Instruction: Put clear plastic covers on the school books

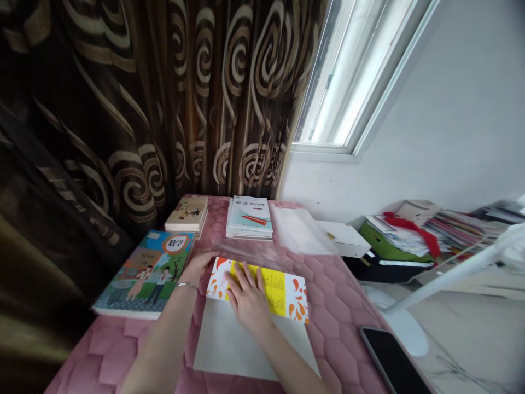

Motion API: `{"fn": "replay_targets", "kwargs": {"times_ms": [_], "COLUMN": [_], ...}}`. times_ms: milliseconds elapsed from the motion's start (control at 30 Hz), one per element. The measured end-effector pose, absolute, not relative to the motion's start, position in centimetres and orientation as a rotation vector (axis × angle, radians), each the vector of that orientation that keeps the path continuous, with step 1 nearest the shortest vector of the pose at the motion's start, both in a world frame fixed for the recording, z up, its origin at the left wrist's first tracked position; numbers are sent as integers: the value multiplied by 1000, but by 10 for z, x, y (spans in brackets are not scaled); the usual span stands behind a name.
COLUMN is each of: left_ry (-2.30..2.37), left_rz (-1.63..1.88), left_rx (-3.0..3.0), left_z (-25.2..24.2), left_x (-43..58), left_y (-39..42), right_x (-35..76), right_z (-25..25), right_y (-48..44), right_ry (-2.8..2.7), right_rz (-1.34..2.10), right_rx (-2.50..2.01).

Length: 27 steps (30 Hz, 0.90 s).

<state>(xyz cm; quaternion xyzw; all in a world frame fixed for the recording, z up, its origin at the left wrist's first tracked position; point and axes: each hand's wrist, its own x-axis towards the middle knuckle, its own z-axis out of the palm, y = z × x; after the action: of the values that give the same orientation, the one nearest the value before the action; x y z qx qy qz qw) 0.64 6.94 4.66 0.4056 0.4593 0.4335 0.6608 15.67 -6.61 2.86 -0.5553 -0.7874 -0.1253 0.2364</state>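
My right hand lies flat, fingers spread, on a yellow and white printed flap with orange drop shapes. Below the flap lies a plain pale grey-white sheet or book cover, partly under my right forearm. At the flap's upper left corner is my left hand, a bracelet on its wrist. Its fingers are drawn together at the edge of a clear plastic cover, which stretches behind the flap. The fingertips are partly hidden.
A math textbook lies left, with small brown books and white booklets farther back. Clear plastic sleeves and a white box are back right. A phone lies near the right edge of the pink quilted cover.
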Motion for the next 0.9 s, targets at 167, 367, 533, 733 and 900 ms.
{"fn": "replay_targets", "kwargs": {"times_ms": [167,367,533,733,900], "left_ry": [804,685,688,813,838], "left_rz": [1019,1017,1065,1167,1231], "left_rx": [938,1015,981,973,974], "left_z": [52,46,35,31,29], "left_x": [1,-8,-4,3,4], "left_y": [46,30,21,13,11], "right_x": [155,153,153,151,176], "right_z": [23,21,18,21,38], "right_y": [-67,-63,-59,-60,-64], "right_ry": [-2156,-2175,-2169,-2137,-1956], "right_rz": [-350,-331,-341,-321,-314], "right_rx": [-1528,-1517,-1529,-1484,-1591]}}
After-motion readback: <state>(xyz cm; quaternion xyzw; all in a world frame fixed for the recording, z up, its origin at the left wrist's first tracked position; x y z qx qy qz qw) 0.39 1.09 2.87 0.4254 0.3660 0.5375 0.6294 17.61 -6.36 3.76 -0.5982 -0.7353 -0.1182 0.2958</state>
